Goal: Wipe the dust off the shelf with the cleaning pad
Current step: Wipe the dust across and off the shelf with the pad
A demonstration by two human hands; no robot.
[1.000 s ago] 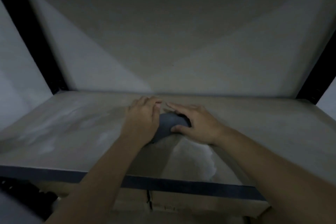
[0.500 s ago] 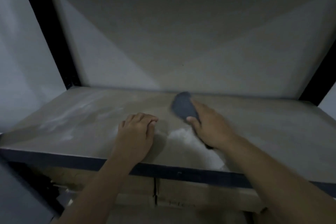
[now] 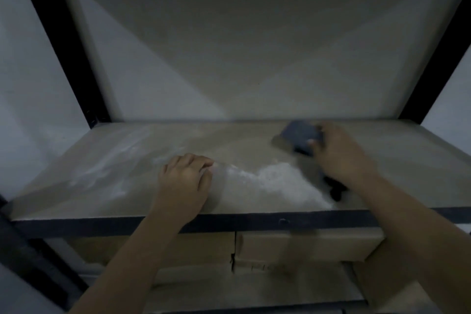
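Observation:
The shelf (image 3: 109, 173) is a pale grey board with a dark front edge, streaked with white dust. A thick white dust patch (image 3: 275, 183) lies near the front middle. My right hand (image 3: 341, 158) grips the dark blue cleaning pad (image 3: 300, 136) and presses it on the board near the back right. Part of the pad trails dark under my right wrist. My left hand (image 3: 184, 181) rests on the board near the front edge, fingers curled, holding nothing.
Black uprights (image 3: 63, 41) frame the shelf on the left and at the right (image 3: 438, 58). A pale back panel (image 3: 254, 46) closes the rear. Cardboard boxes (image 3: 293, 250) sit on the level below the board.
My right hand has swept the pad from the middle of the board to the back right. My left hand let go of the pad and drew back toward the front edge.

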